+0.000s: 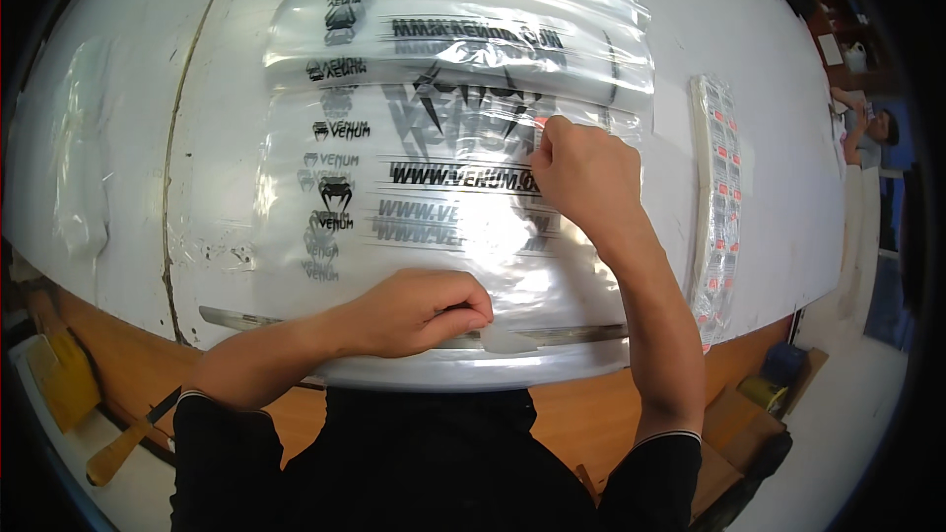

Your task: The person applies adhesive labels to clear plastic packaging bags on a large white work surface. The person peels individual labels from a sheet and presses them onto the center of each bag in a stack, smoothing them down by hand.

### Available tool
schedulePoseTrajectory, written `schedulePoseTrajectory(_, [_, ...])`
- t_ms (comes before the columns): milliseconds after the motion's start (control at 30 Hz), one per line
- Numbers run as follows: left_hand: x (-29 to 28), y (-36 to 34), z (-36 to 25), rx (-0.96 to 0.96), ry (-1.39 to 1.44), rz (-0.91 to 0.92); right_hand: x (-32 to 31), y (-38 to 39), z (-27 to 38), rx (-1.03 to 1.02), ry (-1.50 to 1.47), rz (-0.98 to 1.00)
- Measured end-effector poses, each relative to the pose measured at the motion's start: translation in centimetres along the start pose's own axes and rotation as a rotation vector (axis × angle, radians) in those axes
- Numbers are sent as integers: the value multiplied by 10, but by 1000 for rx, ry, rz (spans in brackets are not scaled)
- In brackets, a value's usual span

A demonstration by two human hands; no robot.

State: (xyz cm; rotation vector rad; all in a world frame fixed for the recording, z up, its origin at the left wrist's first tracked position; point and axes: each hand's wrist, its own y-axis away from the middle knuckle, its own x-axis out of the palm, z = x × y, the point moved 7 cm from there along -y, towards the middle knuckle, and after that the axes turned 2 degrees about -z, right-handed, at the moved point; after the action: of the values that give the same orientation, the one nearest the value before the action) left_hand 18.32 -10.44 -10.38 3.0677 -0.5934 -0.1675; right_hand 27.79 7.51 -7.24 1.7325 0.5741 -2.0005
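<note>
A stack of clear printed plastic bags (443, 266) with black and grey lettering lies on the white table in front of me. My right hand (589, 172) is closed over the middle of the top bag. A small red piece (541, 122) shows at its fingertips; whether they grip it is hard to tell. My left hand (429, 310) is curled closed at the near edge of the bags, over a long narrow metallic-looking strip (581, 336). Beside its fingers lies a small whitish translucent piece (509, 339). What the left fingers hold, if anything, is hidden.
Right of the bags lies a long plastic-wrapped stack (717, 207) with red and grey print. Clear plastic (84, 153) lies at the far left, past a dark table seam (175, 138). Cardboard boxes (739, 424) stand below right. Another person (867, 128) is at the far right.
</note>
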Motion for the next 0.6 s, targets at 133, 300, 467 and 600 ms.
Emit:
schedulePoseTrajectory(133, [0, 0, -1, 31, -40, -8, 10, -2, 8, -26, -3, 53])
schedulePoseTrajectory(300, [2, -1, 2, 34, -24, -17, 8, -5, -1, 59, -14, 80])
schedulePoseTrajectory(467, [2, -1, 1, 50, -25, -31, 8, -4, -4, 82, -43, 109])
schedulePoseTrajectory(600, [2, -2, 6, -31, 51, -16, 1, -1, -4, 79, 10, 25])
